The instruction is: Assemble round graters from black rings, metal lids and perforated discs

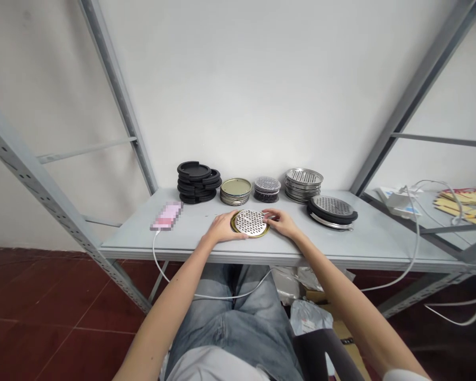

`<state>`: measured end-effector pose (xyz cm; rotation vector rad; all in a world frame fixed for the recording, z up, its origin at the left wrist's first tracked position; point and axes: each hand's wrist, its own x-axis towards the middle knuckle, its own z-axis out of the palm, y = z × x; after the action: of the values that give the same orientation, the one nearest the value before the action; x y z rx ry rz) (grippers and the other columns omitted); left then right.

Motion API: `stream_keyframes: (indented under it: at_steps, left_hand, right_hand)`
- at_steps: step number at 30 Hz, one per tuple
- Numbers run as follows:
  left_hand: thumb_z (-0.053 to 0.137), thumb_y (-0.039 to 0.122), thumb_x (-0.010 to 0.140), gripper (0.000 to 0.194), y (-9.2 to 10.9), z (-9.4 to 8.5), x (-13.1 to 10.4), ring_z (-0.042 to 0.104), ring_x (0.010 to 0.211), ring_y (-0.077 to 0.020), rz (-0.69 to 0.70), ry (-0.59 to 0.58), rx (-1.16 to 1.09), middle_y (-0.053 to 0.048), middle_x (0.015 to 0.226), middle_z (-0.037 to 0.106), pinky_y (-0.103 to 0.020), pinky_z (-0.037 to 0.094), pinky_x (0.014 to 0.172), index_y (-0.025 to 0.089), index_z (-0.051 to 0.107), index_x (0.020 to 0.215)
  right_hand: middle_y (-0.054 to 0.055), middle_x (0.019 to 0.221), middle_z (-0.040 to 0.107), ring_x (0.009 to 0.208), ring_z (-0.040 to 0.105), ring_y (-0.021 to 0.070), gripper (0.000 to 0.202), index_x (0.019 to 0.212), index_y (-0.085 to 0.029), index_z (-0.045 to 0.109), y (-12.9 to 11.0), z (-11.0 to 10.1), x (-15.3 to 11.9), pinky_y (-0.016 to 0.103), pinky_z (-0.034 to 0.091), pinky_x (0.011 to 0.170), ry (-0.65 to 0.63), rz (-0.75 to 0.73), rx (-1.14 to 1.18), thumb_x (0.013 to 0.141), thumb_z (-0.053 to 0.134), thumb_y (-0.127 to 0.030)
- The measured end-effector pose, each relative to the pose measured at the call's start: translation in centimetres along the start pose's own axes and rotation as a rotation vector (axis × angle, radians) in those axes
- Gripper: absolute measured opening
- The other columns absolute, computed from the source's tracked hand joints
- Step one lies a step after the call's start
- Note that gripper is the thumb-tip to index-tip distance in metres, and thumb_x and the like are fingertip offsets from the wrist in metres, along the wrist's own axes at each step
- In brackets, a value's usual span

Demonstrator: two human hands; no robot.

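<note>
A silver perforated metal disc (250, 223) lies within a shallow gold-coloured round lid (266, 232) near the middle of the shelf's front part. My left hand (221, 228) curls round the lid's left side, with the thumb along its front edge. At the right side, bent fingers of my right hand (282, 223) grip the rim of the perforated disc. Behind them stand a pile of gold lids (236, 187) and a smaller pile of perforated discs (267, 185).
Black rings (194, 170) are piled at the back left, silver perforated pans (304, 177) at the back right. A finished-looking black-rimmed grater disc (333, 206) rests at right. A phone (167, 216) with a white cable (155, 254) lies left. Metal uprights (115, 84) flank the shelf.
</note>
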<state>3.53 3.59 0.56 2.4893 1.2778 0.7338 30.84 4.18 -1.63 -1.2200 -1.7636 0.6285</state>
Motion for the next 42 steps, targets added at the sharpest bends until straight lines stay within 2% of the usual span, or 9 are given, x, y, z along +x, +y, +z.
stream_keyframes:
  at_steps: [3, 9, 16, 24, 28, 32, 36, 42]
  left_hand:
    - [0.076, 0.067, 0.055, 0.105, 0.0, -0.1, 0.0, 0.05, 0.126, -0.0346, -0.005, -0.012, -0.006, -0.012, 0.138, 0.053, -0.042, 0.037, 0.107, 0.02, 0.041, 0.142]
    - [0.076, 0.067, 0.056, 0.101, 0.2, -0.4, -0.1, 0.05, 0.126, -0.0319, 0.021, -0.027, -0.023, -0.008, 0.139, 0.054, -0.04, 0.036, 0.108, 0.023, 0.043, 0.141]
    - [0.072, 0.072, 0.058, 0.089, -0.3, 0.0, 0.0, 0.046, 0.13, -0.0327, 0.037, -0.057, 0.028, -0.009, 0.142, 0.05, -0.043, 0.032, 0.112, 0.022, 0.057, 0.13]
    - [0.064, 0.077, 0.063, 0.092, -0.4, 0.1, 0.0, 0.041, 0.133, -0.032, 0.046, -0.091, 0.054, -0.007, 0.147, 0.045, -0.045, 0.029, 0.113, 0.024, 0.05, 0.137]
    - [0.062, 0.077, 0.065, 0.091, -0.3, 0.1, 0.1, 0.038, 0.135, -0.0316, 0.049, -0.117, 0.067, -0.005, 0.149, 0.042, -0.045, 0.028, 0.113, 0.028, 0.046, 0.14]
    - [0.062, 0.076, 0.065, 0.09, -0.4, 0.2, 0.2, 0.037, 0.135, -0.0324, 0.034, -0.125, 0.078, -0.005, 0.148, 0.042, -0.047, 0.028, 0.113, 0.028, 0.047, 0.139]
    - [0.065, 0.076, 0.062, 0.089, -0.5, 0.3, 0.2, 0.04, 0.133, -0.0331, 0.015, -0.099, 0.066, -0.008, 0.145, 0.046, -0.046, 0.03, 0.112, 0.024, 0.053, 0.133]
    - [0.068, 0.077, 0.056, 0.089, -0.3, 0.3, 0.0, 0.049, 0.127, -0.0317, -0.025, -0.023, 0.019, -0.012, 0.137, 0.053, -0.039, 0.038, 0.108, 0.017, 0.063, 0.122]
  right_hand:
    - [0.004, 0.087, 0.073, 0.074, 0.066, 0.0179, 0.037, 0.108, -0.02, 0.066, 0.2, 0.0, 0.3, 0.035, 0.054, 0.076, 0.007, 0.013, 0.028, 0.074, 0.068, -0.034]
    - [0.004, 0.087, 0.072, 0.078, 0.066, 0.0175, 0.037, 0.108, -0.019, 0.065, 0.4, -0.1, 0.3, 0.033, 0.054, 0.079, -0.016, 0.014, 0.039, 0.075, 0.068, -0.034]
    - [0.004, 0.088, 0.073, 0.073, 0.065, 0.0172, 0.041, 0.111, -0.018, 0.064, 0.4, -0.4, 0.0, 0.034, 0.054, 0.077, -0.05, 0.014, 0.018, 0.074, 0.068, -0.035]
    - [0.008, 0.1, 0.073, 0.091, 0.067, 0.0225, 0.025, 0.095, -0.017, 0.072, -0.5, -0.4, -0.6, 0.037, 0.053, 0.084, -0.031, -0.022, -0.095, 0.077, 0.063, -0.032]
    - [0.008, 0.1, 0.074, 0.092, 0.067, 0.0236, 0.026, 0.095, -0.018, 0.073, -0.6, -0.3, -0.8, 0.037, 0.053, 0.084, 0.02, -0.026, -0.157, 0.081, 0.06, -0.035]
    - [0.008, 0.098, 0.074, 0.089, 0.067, 0.0227, 0.024, 0.093, -0.019, 0.073, -0.6, -0.2, -0.8, 0.036, 0.053, 0.081, 0.017, -0.036, -0.186, 0.081, 0.059, -0.035]
    - [0.008, 0.096, 0.074, 0.086, 0.068, 0.0217, 0.031, 0.105, -0.018, 0.071, -0.8, -0.2, -0.9, 0.034, 0.053, 0.079, -0.011, -0.059, -0.236, 0.085, 0.055, -0.035]
    - [0.011, 0.111, 0.069, 0.105, 0.063, 0.0243, 0.037, 0.116, -0.018, 0.067, -1.5, 0.4, -1.4, 0.038, 0.049, 0.093, -0.061, -0.202, -0.554, 0.092, 0.045, -0.035]
